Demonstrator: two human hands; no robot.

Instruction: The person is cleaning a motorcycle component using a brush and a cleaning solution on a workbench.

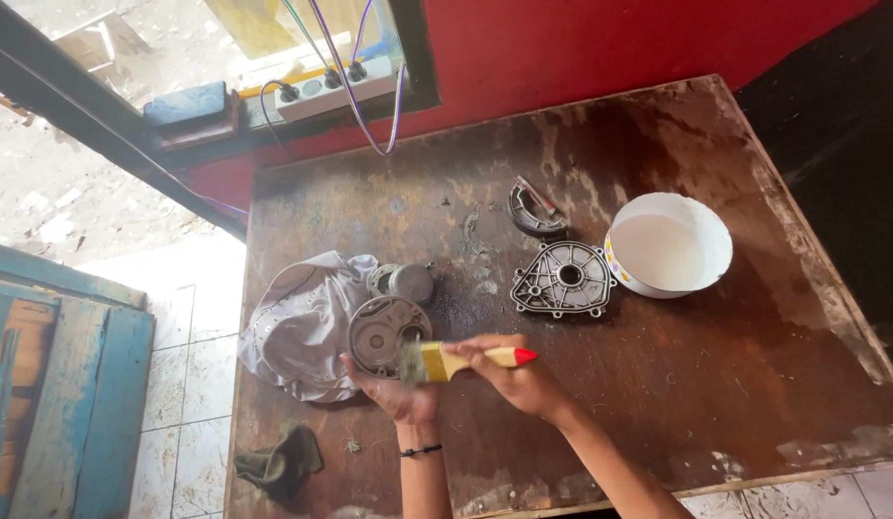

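Head view showed the left hand (400,394) gripping a round metal housing (387,333) from below, tilted up at the near left of the bench (716,384), against a pale cloth (297,322). The right hand (520,377) clasped a yellow brush (446,362) with a red handle tip, its bristles touching the housing's rim. Brushing well probably meant short strokes into the recesses, with the housing held steady. A ribbed cover plate (562,279) and a white bowl (669,245) lay well apart, farther back.
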